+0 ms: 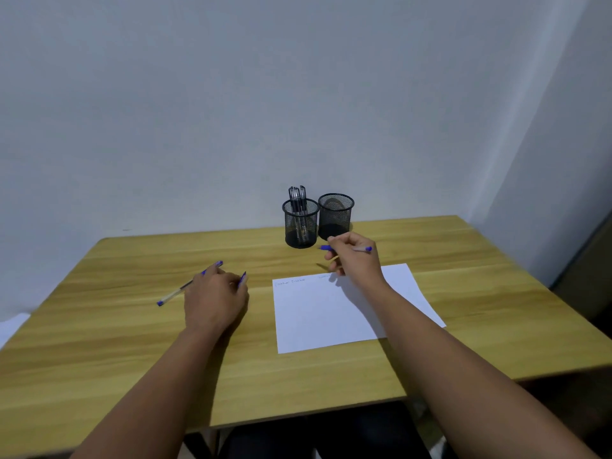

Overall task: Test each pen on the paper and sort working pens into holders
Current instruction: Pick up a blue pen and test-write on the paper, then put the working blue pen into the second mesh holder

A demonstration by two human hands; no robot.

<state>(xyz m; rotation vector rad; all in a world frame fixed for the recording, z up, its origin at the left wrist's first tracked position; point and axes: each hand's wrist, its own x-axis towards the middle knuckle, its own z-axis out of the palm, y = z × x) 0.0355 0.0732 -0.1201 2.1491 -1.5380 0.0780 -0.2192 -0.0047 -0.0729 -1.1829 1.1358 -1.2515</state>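
Pen (346, 248) with blue ends lies crosswise in the right hand's (356, 256) grasp at frame centre, just below the empty holder (335, 215), nearer than the pen-filled holder (300, 223); the left hand (215, 298), centre-left, rests on loose pens (174, 293), grip unclear.

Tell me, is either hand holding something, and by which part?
The right hand holds a blue pen around its middle, both ends sticking out. The left hand rests on blue pens on the table; whether its fingers grip one cannot be told.
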